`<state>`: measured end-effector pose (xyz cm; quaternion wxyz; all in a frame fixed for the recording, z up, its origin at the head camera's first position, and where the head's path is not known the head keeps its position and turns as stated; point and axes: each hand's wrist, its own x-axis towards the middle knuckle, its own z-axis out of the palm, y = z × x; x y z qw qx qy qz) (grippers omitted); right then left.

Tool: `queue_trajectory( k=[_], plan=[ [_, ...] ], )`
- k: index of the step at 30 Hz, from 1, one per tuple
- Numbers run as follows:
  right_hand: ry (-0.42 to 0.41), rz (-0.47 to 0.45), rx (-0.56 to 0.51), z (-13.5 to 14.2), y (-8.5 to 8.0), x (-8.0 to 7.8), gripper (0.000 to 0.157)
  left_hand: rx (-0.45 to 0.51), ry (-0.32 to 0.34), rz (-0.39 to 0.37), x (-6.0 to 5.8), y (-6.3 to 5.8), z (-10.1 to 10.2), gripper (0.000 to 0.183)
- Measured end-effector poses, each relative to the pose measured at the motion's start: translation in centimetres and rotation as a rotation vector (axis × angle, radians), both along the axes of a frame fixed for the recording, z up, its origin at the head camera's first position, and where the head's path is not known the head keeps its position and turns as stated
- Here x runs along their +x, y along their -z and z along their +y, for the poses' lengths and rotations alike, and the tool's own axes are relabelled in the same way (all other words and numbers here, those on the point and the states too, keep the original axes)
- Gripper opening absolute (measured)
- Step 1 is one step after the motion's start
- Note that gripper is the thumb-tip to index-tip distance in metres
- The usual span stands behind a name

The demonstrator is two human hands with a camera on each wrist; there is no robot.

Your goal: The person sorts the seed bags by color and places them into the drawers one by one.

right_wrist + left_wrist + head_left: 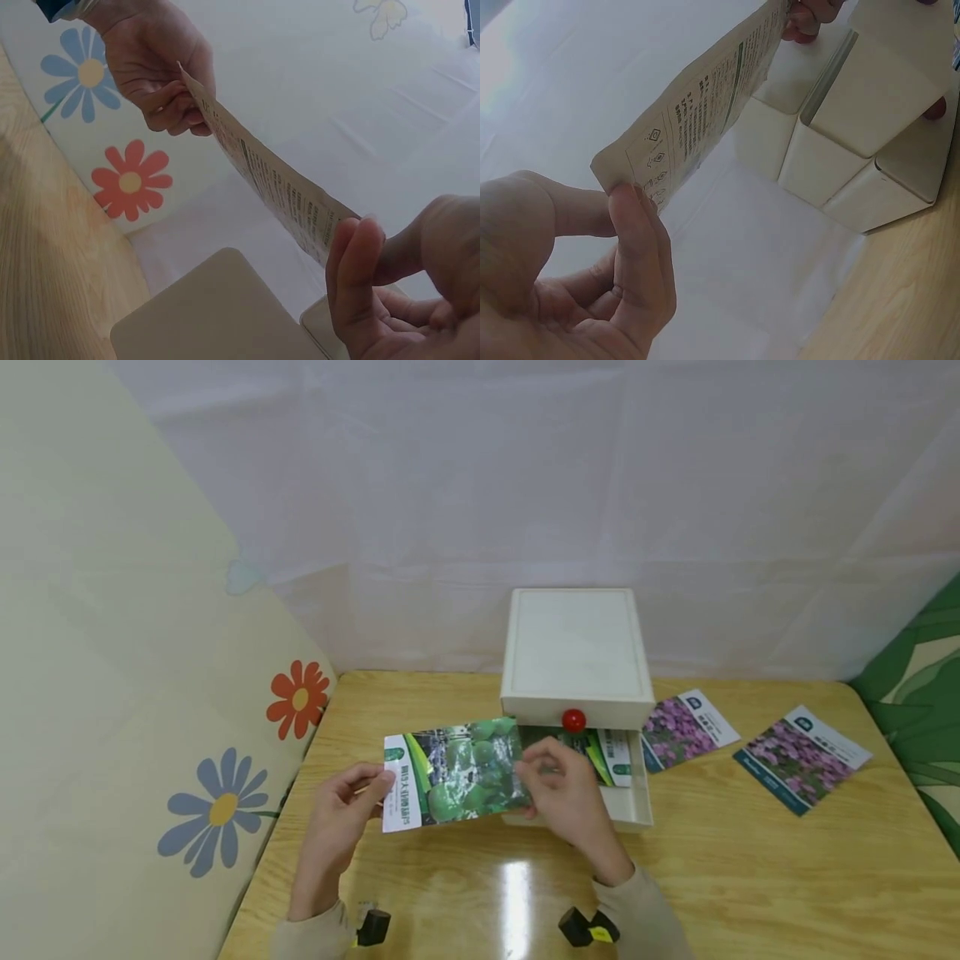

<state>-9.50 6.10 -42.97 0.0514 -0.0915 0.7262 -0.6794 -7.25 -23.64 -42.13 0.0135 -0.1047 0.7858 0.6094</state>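
Note:
Both hands hold a green seed packet (465, 772) up between them, its picture of round green fruit facing the head camera. My left hand (345, 810) pinches the white end between thumb and fingers. At the opposite end, my right hand (566, 793) pinches the edge in front of the drawer. Printed text on the packet's back (705, 105) shows in the left wrist view. Behind the right hand, a pulled-out drawer (637, 806) of a small white cabinet (573, 643) contains another green packet (617, 756), partly hidden by that hand.
Two packets with pink flowers lie right of the cabinet: one packet (686, 731) close beside it, the other packet (802, 760) farther right. A red knob (573, 720) sits on the cabinet's upper front. White cloth (420, 527) hangs behind the wooden table (750, 877).

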Motion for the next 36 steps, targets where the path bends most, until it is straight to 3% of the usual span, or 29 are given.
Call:
queue_trajectory(
  k=[13,36],
  plan=[
    [0.04,0.014,0.018,1.4,0.2,0.3,0.011,0.017,0.045,-0.002,-0.8,0.2,1.2,0.026],
    [0.086,-0.046,0.038,3.1,0.4,1.6,0.013,0.047,0.092,-0.006,-1.6,0.6,2.9,0.022]
  ],
)
